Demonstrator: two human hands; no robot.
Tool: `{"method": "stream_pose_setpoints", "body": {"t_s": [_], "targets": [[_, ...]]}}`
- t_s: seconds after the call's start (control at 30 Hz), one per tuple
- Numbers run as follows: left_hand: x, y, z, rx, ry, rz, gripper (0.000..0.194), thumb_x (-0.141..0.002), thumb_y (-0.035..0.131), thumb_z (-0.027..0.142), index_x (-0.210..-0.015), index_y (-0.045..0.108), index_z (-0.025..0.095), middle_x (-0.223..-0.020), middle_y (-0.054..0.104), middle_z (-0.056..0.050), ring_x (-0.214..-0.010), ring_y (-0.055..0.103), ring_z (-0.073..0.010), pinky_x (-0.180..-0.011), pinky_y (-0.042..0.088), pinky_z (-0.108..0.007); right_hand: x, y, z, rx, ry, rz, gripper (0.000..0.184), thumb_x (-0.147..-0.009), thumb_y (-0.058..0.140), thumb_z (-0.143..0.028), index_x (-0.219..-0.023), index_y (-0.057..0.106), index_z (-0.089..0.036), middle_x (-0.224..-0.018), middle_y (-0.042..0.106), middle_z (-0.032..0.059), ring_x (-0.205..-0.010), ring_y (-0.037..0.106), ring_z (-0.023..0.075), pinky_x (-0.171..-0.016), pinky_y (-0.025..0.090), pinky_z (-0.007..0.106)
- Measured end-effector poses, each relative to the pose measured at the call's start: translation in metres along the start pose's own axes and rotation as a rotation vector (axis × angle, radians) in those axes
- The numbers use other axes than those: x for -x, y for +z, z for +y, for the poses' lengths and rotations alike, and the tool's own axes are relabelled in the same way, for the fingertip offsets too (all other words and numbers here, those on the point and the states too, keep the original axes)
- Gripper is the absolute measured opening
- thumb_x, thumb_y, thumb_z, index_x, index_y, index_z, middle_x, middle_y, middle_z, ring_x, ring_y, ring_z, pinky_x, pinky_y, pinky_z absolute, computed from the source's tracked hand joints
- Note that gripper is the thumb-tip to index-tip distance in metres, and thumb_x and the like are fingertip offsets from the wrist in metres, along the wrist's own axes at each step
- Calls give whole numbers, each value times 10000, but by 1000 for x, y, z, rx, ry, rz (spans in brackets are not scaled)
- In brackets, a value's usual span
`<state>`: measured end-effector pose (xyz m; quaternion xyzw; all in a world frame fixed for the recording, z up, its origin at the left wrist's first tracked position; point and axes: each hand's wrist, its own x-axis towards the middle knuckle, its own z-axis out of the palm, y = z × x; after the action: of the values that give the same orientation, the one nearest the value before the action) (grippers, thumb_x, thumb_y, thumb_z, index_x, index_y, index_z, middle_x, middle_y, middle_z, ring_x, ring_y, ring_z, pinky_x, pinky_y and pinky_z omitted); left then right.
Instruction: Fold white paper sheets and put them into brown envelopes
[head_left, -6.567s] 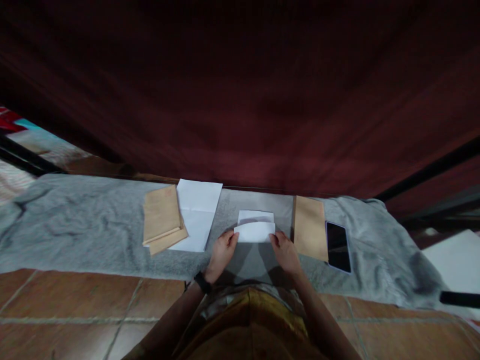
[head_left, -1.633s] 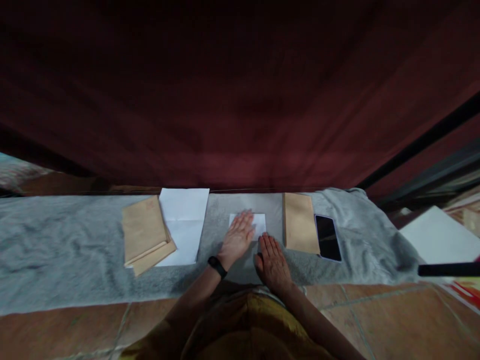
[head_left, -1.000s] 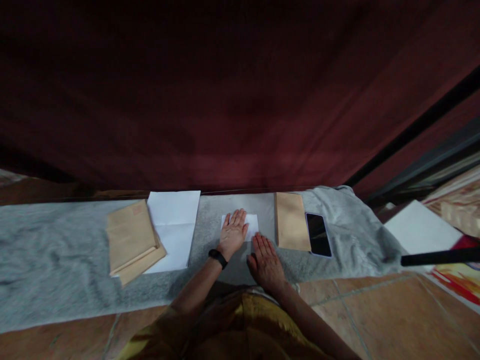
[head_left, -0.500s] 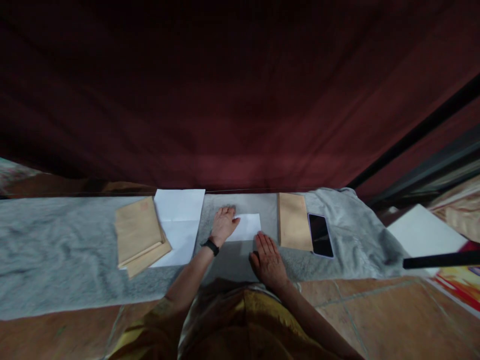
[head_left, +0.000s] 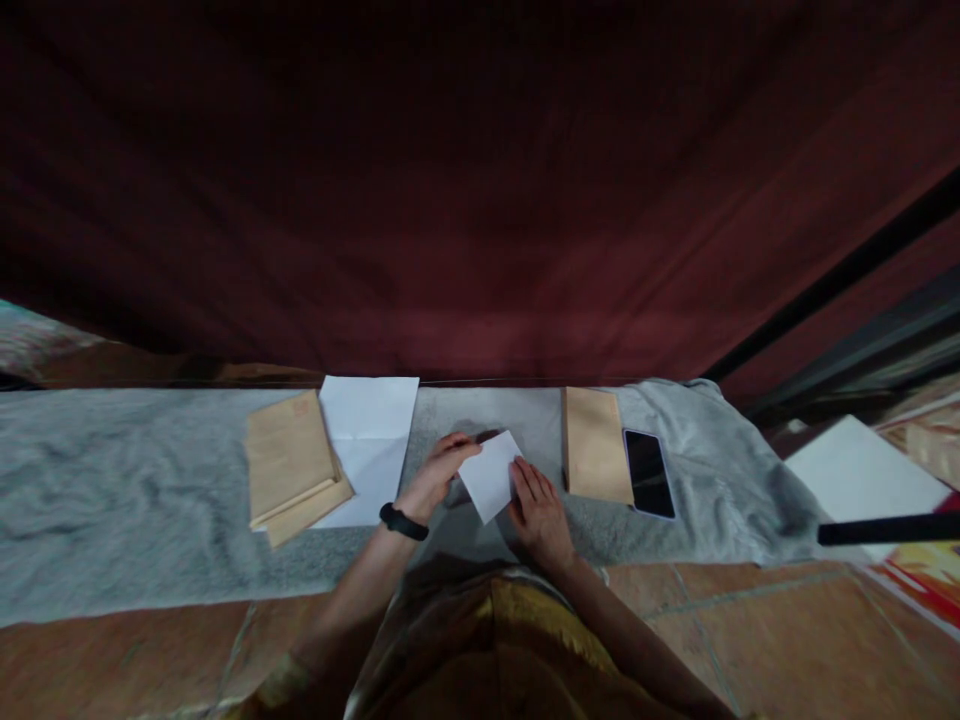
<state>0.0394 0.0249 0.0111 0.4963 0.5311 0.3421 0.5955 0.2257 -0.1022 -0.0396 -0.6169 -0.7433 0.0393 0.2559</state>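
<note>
A small folded white paper [head_left: 492,473] is lifted off the grey cloth [head_left: 127,500] and tilted. My left hand [head_left: 437,477] pinches its upper left edge, with a black band on that wrist. At the paper's lower right edge my right hand [head_left: 540,510] grips it with fingers partly extended. To the right, a brown envelope [head_left: 595,446] lies flat on the cloth. On the left sits a stack of brown envelopes [head_left: 291,480], which partly covers a white sheet [head_left: 367,430].
A dark phone [head_left: 649,472] lies right of the single envelope. A dark red curtain [head_left: 480,200] hangs behind the cloth. White paper [head_left: 862,475] and a black bar [head_left: 889,528] are at far right. Brown floor tiles [head_left: 135,660] run along the near side.
The paper was being folded, then pressed flat under my left palm. Now both hands have lifted it off the cloth and turned it at an angle.
</note>
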Motion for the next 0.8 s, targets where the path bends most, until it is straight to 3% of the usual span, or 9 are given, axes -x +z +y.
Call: {"method": "stream_pose_setpoints", "body": {"t_s": [0.07, 0.17, 0.27, 0.37, 0.47, 0.53, 0.6, 0.7, 0.8], "targets": [[6, 2, 3, 252, -97, -17, 295, -750, 735, 464, -837, 686, 186, -787, 719, -40, -732, 691, -200, -596, 518, -275, -9, -5, -2, -145, 61, -7, 512, -997, 361, -193, -1479, 529, -145, -1484, 583, 131, -1347, 554, 256, -1155, 440, 438], [14, 1, 1, 446, -189, -7, 424, -850, 646, 588, -952, 695, 180, -1007, 750, -106, -910, 723, -221, -740, 587, -329, -22, -7, -5, -517, 327, 18, 441, -1041, 366, -370, -1253, 696, -169, -1217, 738, 129, -1137, 683, 265, -1034, 536, 421], [24, 3, -14, 389, -145, 7, 455, -804, 737, 535, -1094, 680, 189, -1138, 737, -115, -1007, 718, -233, -795, 584, -334, -32, -2, -10, -870, 548, 11, 566, -997, 412, -640, -1007, 745, -182, -977, 779, 118, -915, 735, 264, -872, 607, 408], [28, 6, -33, 238, -42, -4, 499, -766, 761, 438, -1179, 659, 177, -1119, 749, -108, -978, 727, -248, -783, 585, -342, -32, 5, -14, -1032, 597, -40, 696, -917, 432, -789, -982, 731, -164, -962, 782, 140, -852, 751, 263, -766, 631, 393], [20, 2, -44, 62, 20, 78, 446, -796, 670, 330, -1219, 644, 187, -1040, 763, -71, -913, 727, -233, -776, 587, -352, -22, 11, -15, -1142, 606, -242, 734, -889, 461, -814, -961, 738, -138, -905, 787, 154, -751, 755, 250, -676, 631, 378], [11, -5, -46, -126, 75, 113, 475, -797, 618, 239, -1270, 634, 204, -1024, 765, -56, -915, 722, -235, -820, 586, -374, -14, 12, -14, -1090, 517, -364, 707, -941, 414, -768, -940, 749, -145, -848, 788, 133, -660, 739, 223, -604, 617, 352], [5, -11, -47, -367, 138, 153, 538, -805, 572, 179, -1341, 609, 209, -1035, 768, -60, -944, 722, -248, -877, 579, -396, -9, 13, -13, -994, 430, -371, 654, -994, 365, -696, -933, 757, -176, -833, 786, 104, -647, 730, 215, -590, 614, 348], [5, -13, -50, -613, 245, 228, 604, -849, 516, 150, -1450, 528, 212, -1138, 756, -75, -1035, 715, -258, -947, 566, -396, -9, 10, -10, -773, 317, -196, 491, -1045, 375, -531, -1104, 751, -219, -1078, 783, 106, -962, 747, 243, -857, 623, 410], [13, -7, -52, -733, 320, 277, 615, -891, 468, 143, -1503, 465, 205, -1272, 707, -96, -1089, 701, -252, -972, 566, -384, -10, 7, -8, -321, 82, -23, 454, -1060, 381, -351, -1425, 585, -174, -1444, 620, 139, -1372, 548, 261, -1153, 452, 488]]}}
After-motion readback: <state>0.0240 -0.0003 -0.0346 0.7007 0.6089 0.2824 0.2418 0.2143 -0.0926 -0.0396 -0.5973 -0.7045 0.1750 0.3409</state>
